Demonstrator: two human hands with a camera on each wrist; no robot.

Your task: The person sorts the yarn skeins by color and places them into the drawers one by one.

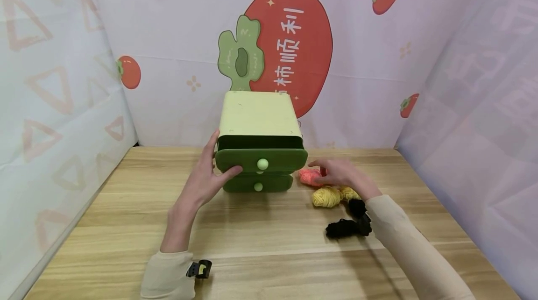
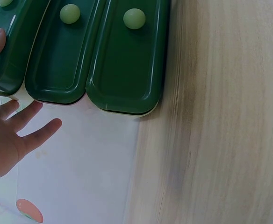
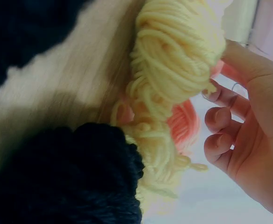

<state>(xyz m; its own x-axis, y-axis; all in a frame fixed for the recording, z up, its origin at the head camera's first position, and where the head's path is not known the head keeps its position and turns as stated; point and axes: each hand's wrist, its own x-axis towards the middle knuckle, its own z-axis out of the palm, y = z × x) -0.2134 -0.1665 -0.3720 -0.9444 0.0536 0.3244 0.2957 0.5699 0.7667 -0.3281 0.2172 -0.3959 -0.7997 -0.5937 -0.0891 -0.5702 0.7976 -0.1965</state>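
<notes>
A small drawer cabinet with a pale yellow shell stands at the table's middle back. Its dark green top drawer is pulled out; the lower drawer sits closed. My left hand touches the cabinet's left side, thumb lying across the top drawer's front and the other fingers spread. To the right, my right hand reaches over a pink yarn skein, its thumb and loosely bent fingers right at it. In the right wrist view, a yellow yarn skein partly hides the pink one.
In front of the right hand lie two yellow skeins and black yarn on the wooden table. A printed cloth backdrop rises behind the cabinet and along both sides. The left sleeve wears a small black device.
</notes>
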